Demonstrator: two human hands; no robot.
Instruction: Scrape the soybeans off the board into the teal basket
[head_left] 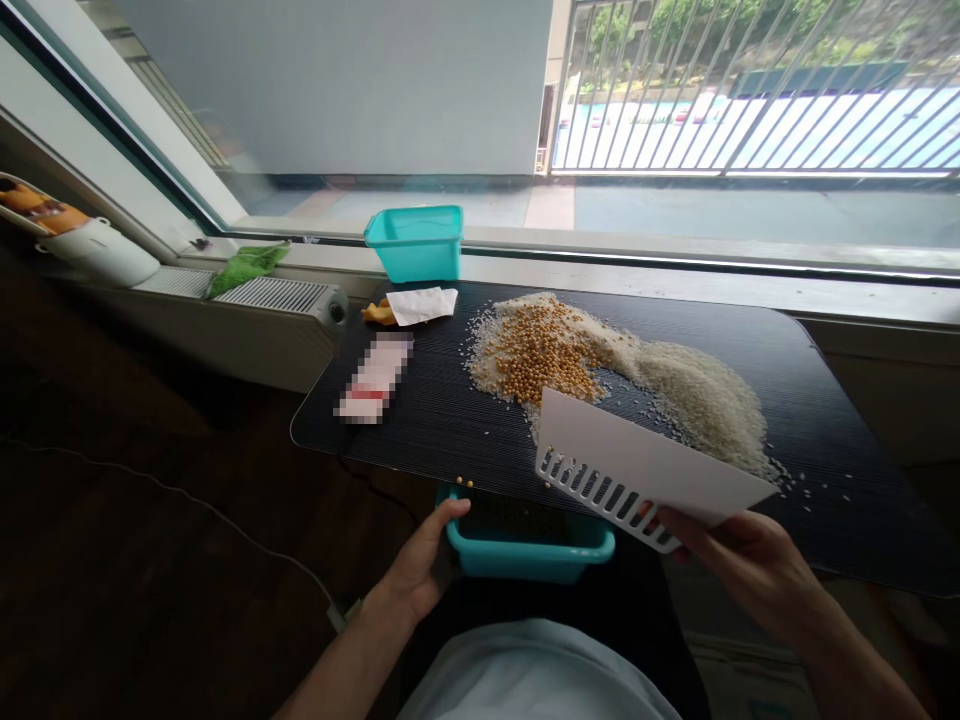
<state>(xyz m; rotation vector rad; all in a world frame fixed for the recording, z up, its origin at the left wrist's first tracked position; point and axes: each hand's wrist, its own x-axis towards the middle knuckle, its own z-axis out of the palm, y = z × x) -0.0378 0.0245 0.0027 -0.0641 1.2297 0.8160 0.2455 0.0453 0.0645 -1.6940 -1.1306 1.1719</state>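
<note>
With the thumb over its left rim, my left hand (429, 555) grips a teal plastic bin (529, 562) just below the table's front edge. Dark contents show dimly inside it. My right hand (739, 550) holds a white slotted scoop (637, 455) tilted above the table, its row of slots facing the bin. Behind the scoop lies a heap of yellow soybean-like beans (544, 350) mixed with white rice. A larger rice pile (701, 395) stretches to the right, joined to the heap. A couple of loose beans (465, 481) rest at the table edge above the bin.
A second teal bin (418, 245) stands at the table's back by the window. White paper (422, 305), a yellow item (379, 313) and a blurred pink-white object (377, 378) lie at the left. A radiator (281, 295) with a green cloth (247, 267) is beyond. A cable crosses the floor.
</note>
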